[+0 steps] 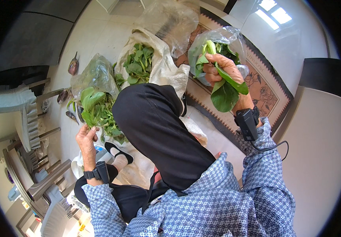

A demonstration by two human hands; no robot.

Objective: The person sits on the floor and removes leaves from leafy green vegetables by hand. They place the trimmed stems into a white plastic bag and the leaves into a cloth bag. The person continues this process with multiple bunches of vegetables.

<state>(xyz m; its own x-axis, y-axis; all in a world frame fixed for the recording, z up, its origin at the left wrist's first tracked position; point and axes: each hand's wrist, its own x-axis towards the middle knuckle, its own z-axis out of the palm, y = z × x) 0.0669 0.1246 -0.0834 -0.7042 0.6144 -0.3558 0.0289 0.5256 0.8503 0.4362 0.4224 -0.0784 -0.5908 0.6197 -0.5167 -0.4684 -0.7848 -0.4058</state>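
My right hand [222, 69] grips a bunch of leafy greens [225, 97], broad leaves hanging toward the wrist and pale stem ends pointing away from me. Around and behind it is a clear plastic bag [198, 50] with more dark leaves inside. My left hand [87, 137] has thumb and fingertips together at the lower end of a bright green leafy sprig [91, 102]. Below that sprig lies a pile of loose greens [108, 118] by my knee. More greens [139, 63] rest in an open cream woven sack [170, 66] beyond the knee.
Clear plastic bags [95, 74] [173, 23] lie near the sack. A small eggplant [73, 65] and several other vegetables [71, 115] are on the floor at left. A patterned mat [262, 89] extends under the right-hand bag. Chairs [28, 118] stand at left, a pale cabinet [312, 127] at right.
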